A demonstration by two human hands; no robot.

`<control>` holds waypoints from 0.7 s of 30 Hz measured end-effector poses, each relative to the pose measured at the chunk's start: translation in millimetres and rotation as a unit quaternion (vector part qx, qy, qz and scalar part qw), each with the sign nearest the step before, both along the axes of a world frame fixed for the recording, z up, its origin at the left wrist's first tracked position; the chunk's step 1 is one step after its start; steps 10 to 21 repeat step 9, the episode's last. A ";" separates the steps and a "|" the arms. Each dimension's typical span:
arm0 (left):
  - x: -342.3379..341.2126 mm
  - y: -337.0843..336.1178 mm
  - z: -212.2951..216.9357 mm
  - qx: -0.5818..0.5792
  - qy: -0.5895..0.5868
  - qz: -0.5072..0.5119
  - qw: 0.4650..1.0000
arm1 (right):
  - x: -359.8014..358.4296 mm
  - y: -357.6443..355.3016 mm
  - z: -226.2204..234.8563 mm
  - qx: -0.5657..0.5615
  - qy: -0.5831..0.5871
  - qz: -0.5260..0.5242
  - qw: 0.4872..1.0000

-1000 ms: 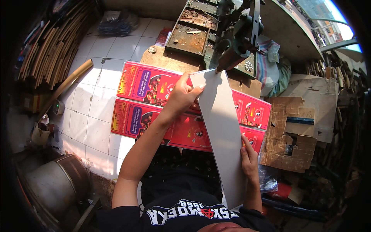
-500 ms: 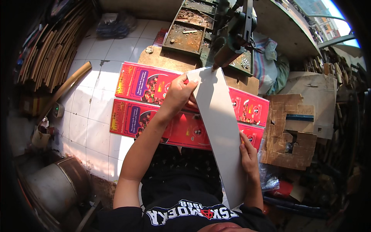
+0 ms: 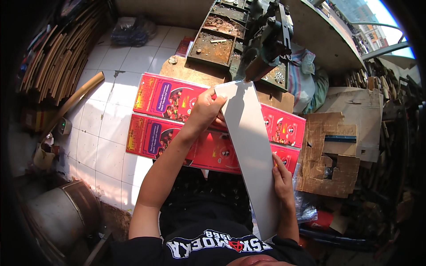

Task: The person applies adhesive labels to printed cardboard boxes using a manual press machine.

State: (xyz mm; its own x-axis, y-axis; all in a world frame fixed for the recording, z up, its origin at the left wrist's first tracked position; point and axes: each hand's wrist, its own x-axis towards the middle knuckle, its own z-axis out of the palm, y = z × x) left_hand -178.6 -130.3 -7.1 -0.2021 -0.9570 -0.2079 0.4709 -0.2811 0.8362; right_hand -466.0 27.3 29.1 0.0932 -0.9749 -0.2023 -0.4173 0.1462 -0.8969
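Note:
A long, narrow panel (image 3: pixel 251 142) with a plain light-grey face slants from my chest to the tip of a dark metal press (image 3: pixel 261 66). Its far end lies right under the press's tip; whether they touch I cannot tell. My left hand (image 3: pixel 207 108) is closed on the panel's left edge near that end, thumb on top and fingers underneath. Lower on the opposite edge, my right hand (image 3: pixel 282 177) grips the side, its fingers partly hidden below. Red printed panels (image 3: pixel 153 135) lie in two rows beneath the grey one, partly covered by it and my left arm.
Beyond the red panels stands a divided metal tray (image 3: pixel 215 44) with small parts. Cut brown cardboard (image 3: pixel 326 177) lies at the right, near a striped sack (image 3: pixel 301 80). Stacked boards (image 3: pixel 57 57), a bent pole (image 3: pixel 84 91) and a metal drum (image 3: pixel 62 210) are at the left.
The panel's far end sits slightly lower in the picture, and its near end has swung a little left along with my right hand. Both hands keep their hold.

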 end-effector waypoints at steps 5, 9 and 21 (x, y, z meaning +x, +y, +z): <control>0.9 -0.3 -5.9 -0.003 0.014 -0.004 1.000 | -1.4 -0.2 -0.2 0.016 -0.002 0.006 1.000; -0.4 -1.6 -6.1 -0.004 0.019 -0.003 1.000 | -2.2 -0.9 -2.1 0.010 -0.006 0.000 1.000; -0.4 -1.6 -6.1 -0.004 0.019 -0.003 1.000 | -2.2 -0.9 -2.1 0.010 -0.006 0.000 1.000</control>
